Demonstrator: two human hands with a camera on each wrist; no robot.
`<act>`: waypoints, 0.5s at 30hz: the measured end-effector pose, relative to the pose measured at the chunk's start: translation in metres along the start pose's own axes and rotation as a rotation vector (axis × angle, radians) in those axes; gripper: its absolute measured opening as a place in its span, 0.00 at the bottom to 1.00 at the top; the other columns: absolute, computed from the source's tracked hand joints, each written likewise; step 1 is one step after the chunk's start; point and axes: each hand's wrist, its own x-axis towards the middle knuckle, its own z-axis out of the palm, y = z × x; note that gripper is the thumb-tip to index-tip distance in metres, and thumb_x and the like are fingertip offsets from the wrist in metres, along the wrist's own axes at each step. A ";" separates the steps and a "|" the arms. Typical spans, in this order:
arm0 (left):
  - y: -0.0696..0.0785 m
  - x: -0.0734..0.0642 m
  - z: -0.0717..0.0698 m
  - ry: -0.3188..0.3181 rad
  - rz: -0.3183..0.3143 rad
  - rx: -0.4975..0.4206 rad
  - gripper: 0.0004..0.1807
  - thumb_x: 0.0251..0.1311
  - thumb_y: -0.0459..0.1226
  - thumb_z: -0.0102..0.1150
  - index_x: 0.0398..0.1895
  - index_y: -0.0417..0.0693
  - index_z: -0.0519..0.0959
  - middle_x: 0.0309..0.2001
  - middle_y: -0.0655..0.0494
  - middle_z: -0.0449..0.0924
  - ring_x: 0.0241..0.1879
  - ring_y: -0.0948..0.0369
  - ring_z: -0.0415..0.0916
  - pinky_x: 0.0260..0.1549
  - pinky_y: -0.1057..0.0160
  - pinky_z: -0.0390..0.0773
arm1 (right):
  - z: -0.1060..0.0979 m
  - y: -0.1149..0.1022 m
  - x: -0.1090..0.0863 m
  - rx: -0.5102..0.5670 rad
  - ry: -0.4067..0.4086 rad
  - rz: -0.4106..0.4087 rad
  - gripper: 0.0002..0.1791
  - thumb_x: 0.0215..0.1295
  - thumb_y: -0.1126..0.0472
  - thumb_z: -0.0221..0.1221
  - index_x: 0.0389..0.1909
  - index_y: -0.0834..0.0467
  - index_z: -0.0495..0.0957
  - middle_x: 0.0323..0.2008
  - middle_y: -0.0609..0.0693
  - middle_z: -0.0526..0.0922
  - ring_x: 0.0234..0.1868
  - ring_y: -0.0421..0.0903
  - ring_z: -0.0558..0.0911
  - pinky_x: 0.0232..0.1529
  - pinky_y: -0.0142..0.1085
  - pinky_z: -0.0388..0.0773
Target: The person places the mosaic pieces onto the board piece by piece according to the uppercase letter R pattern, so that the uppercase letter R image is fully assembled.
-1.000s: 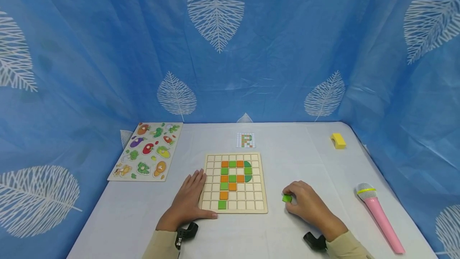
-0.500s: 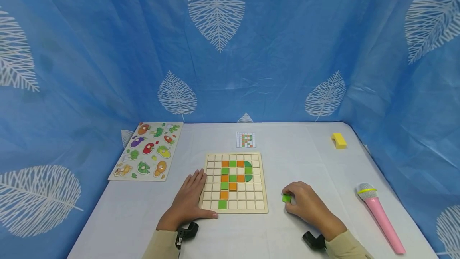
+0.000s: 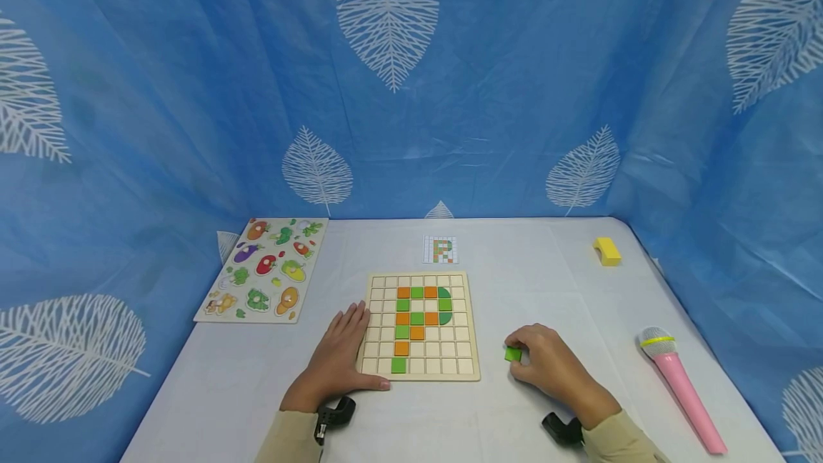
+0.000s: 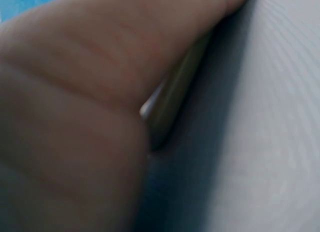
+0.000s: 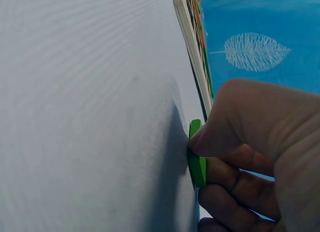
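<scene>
A square wooden grid board [image 3: 450, 361] lies mid-table, with green and orange tiles set in the shape of a letter P. My left hand [image 3: 337, 359] rests flat along its left edge, fingers straight and thumb stretched along the near corner. To the board's right, my right hand [image 3: 546, 363] pinches a small green square tile [image 3: 512, 354] between thumb and fingers. Close over the white cloth, the tile [image 5: 198, 159] shows edge-on in the right wrist view. The left wrist view is mostly filled by the hand [image 4: 75, 107], with a sliver of the board's edge [image 4: 172, 94] beneath.
Behind the board lies a small pattern card [image 3: 440, 250] with a letter R in coloured squares. A vegetable puzzle board [image 3: 263, 274] is at the back left. On the right are a yellow arch block [image 3: 606, 251] and a pink toy microphone [image 3: 684, 391].
</scene>
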 end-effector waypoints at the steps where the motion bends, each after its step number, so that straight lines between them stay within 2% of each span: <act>1: 0.000 0.000 0.000 -0.001 0.000 0.001 0.81 0.36 0.83 0.64 0.84 0.37 0.54 0.83 0.44 0.50 0.82 0.49 0.41 0.78 0.44 0.42 | 0.000 0.000 0.000 0.001 0.001 -0.001 0.16 0.47 0.70 0.74 0.39 0.56 0.89 0.37 0.41 0.86 0.41 0.40 0.81 0.46 0.45 0.83; 15: 0.000 0.001 0.000 -0.006 -0.012 -0.003 0.81 0.35 0.83 0.65 0.84 0.38 0.53 0.83 0.45 0.49 0.82 0.50 0.40 0.78 0.46 0.42 | 0.001 0.002 0.000 0.016 0.008 -0.008 0.16 0.47 0.70 0.73 0.39 0.55 0.89 0.37 0.40 0.85 0.41 0.40 0.81 0.46 0.45 0.83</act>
